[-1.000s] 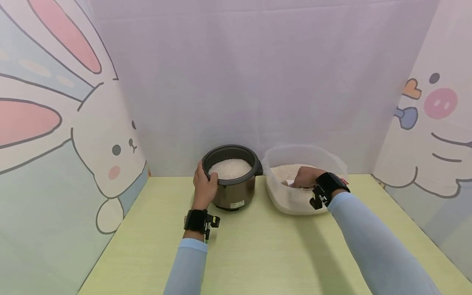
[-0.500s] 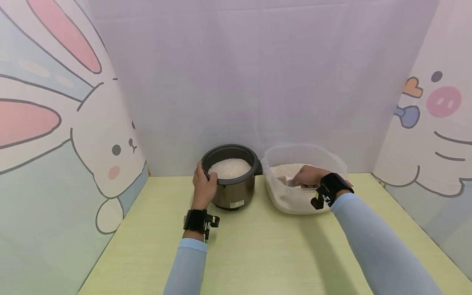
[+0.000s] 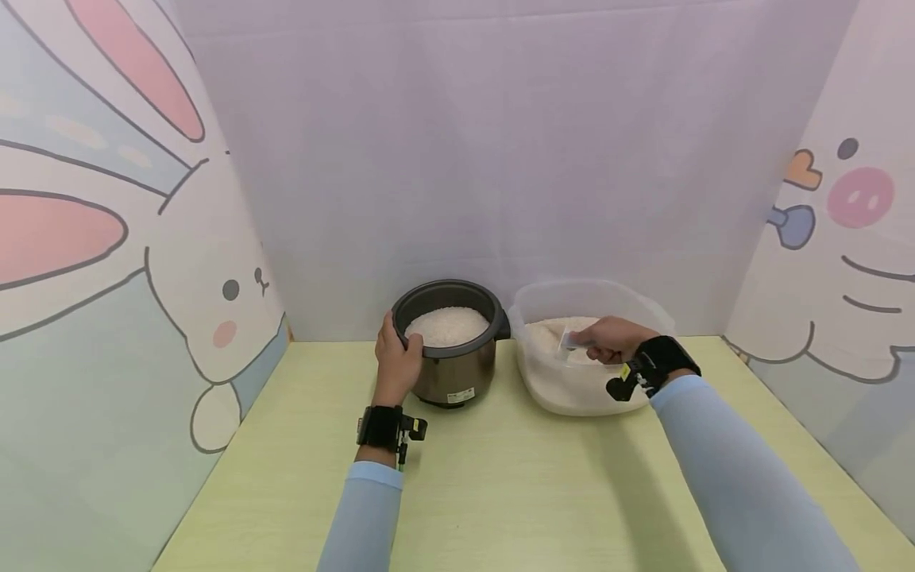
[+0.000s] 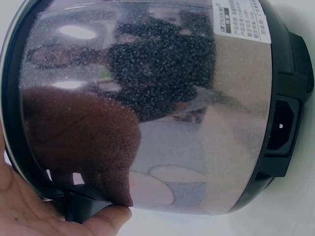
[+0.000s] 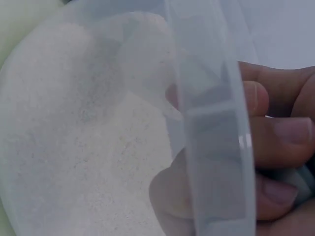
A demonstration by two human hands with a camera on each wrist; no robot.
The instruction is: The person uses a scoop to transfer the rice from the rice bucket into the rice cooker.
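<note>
A dark rice cooker [image 3: 457, 373] with its lid off stands against the back wall, white rice [image 3: 449, 324] inside it. My left hand [image 3: 397, 361] grips its left side at the rim; in the left wrist view the thumb [image 4: 110, 219] lies along the black side handle [image 4: 78, 207]. To the right is a translucent plastic bin [image 3: 572, 393], also holding rice [image 5: 88, 128]. Over that rice my right hand [image 3: 616, 338] holds a pale, clear scoop [image 3: 566, 343] by its handle. The bin's rim [image 5: 214, 123] partly covers the curled fingers [image 5: 280, 140] in the right wrist view.
The light green table [image 3: 486, 492] runs up to a pale lilac cloth wall [image 3: 457, 159]. Side walls with cartoon drawings close in the left and right. A power socket [image 4: 281, 125] shows low on the cooker's body.
The right hand has risen slightly and moved right inside the bin, turning with the scoop, which now shows more above the rice. The left hand keeps its grip on the cooker.
</note>
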